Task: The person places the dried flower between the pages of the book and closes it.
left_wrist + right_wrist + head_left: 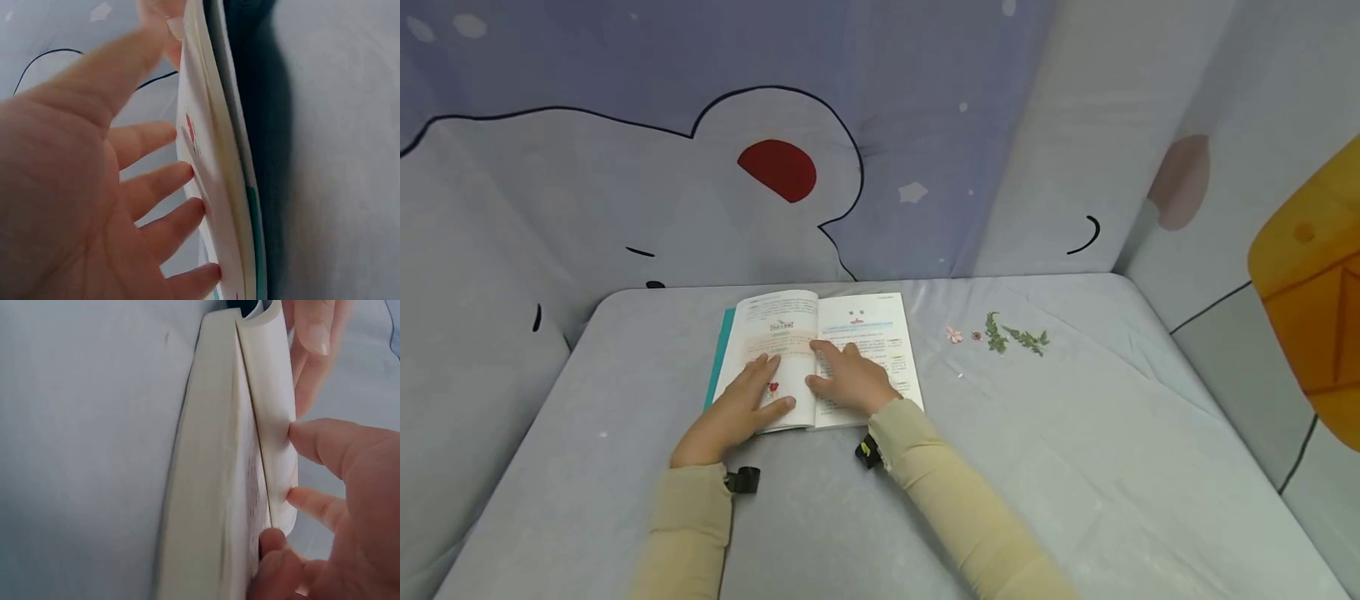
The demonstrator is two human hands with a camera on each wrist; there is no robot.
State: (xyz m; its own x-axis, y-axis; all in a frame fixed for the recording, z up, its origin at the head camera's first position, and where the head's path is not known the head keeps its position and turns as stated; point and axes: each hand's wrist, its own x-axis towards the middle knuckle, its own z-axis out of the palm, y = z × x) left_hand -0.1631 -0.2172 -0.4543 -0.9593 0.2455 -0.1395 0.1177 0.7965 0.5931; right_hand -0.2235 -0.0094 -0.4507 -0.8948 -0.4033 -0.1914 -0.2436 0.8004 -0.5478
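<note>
An open book point(865, 329) with printed pages and a teal cover edge lies flat on the cloth. My left hand point(730, 417) rests on its left page, fingers spread and fingertips touching the paper, beside a small red picture. In the left wrist view the left hand point(69, 181) shows these fingertips on the page from the side. My right hand point(855, 381) lies across the right page and presses near the centre fold. The right wrist view shows the right hand point(369, 494) with two fingertips against the curved left page; its other fingers bend lower on the book.
Right of the book lie a pale pink flower point(953, 334), a small dark-centred flower point(976, 336) and green fern-like leaves point(996, 333). A grey cloth point(1075, 467) covers the table. Printed fabric walls point(925, 142) stand behind and at the sides.
</note>
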